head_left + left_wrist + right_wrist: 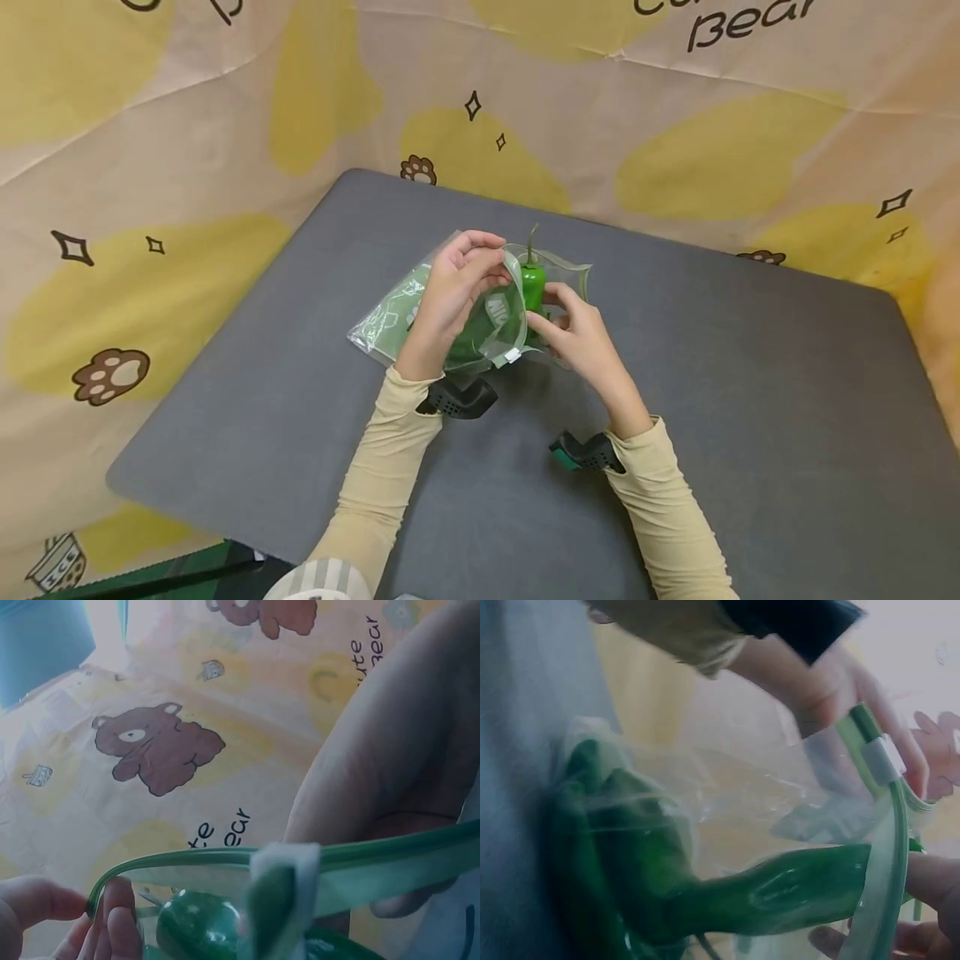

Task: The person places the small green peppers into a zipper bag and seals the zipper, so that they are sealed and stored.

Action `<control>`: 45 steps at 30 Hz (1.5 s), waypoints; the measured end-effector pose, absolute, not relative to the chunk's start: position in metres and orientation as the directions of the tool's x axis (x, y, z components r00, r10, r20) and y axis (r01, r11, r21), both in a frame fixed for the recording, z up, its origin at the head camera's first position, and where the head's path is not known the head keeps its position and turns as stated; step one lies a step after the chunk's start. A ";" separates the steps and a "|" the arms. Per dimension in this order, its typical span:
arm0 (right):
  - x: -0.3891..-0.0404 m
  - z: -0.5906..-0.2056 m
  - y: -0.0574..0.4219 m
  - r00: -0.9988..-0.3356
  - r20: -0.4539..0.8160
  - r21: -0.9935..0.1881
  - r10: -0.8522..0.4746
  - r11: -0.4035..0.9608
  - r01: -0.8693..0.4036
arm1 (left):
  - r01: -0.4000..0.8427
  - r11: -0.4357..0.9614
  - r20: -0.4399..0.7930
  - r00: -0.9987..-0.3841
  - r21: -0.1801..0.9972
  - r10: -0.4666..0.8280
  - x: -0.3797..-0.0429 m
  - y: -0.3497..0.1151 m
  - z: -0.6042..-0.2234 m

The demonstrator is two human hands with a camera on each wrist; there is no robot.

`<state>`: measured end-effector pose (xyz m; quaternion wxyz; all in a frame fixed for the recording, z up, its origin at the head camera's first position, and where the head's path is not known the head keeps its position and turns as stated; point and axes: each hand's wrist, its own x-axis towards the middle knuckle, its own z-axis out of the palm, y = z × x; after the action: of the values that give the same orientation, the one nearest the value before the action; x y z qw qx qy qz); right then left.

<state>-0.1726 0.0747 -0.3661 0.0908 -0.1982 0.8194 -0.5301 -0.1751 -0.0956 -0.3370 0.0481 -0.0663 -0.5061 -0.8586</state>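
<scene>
A clear zip bag (390, 321) with a green rim and printed front stands with its mouth apart; a white slider (885, 759) sits on the rim. Several green peppers (641, 847) are inside. One pepper (532, 283) reaches up to the mouth, its stem pointing upward. My left hand (448, 292) pinches the rim on the left, thumb against fingers. On the right, my right hand (581, 333) holds the rim near that pepper; in the left wrist view the right hand's fingers (118, 919) are on the inner side and the thumb outside.
The bag rests on a grey table (750, 400). Behind it hangs a cloth (570, 100) printed with yellow patches, paws and bears. Black devices (459, 398) are strapped to both wrists. A green and dark item (187, 575) shows below the table's front left edge.
</scene>
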 end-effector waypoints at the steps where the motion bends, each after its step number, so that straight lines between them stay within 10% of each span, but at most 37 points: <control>1: -0.173 -0.366 0.074 -0.911 0.078 -0.894 -0.405 0.377 -0.244 | 0.150 -0.484 0.163 -0.986 0.862 -0.015 -0.175 -0.095 -0.337; 14: -0.175 -0.377 0.075 -0.938 0.164 -0.965 -0.307 0.147 -0.217 | 0.159 -0.476 0.178 -0.984 0.865 -0.005 -0.176 -0.086 -0.335; 35: -0.183 -0.378 0.081 -0.823 0.133 -0.972 -0.552 0.090 -0.218 | 0.187 -0.475 0.211 -0.978 0.860 -0.003 -0.175 -0.083 -0.333; 45: -0.176 -0.355 0.132 -0.890 0.282 -0.927 -0.360 0.136 -0.349 | 0.114 -0.418 0.155 -0.986 0.901 0.065 -0.180 -0.067 -0.348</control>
<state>-0.1757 0.1322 -0.3548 0.0044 -0.2350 0.7537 -0.6138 -0.1797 -0.0665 -0.3475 0.0145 -0.0830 -0.5391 -0.8380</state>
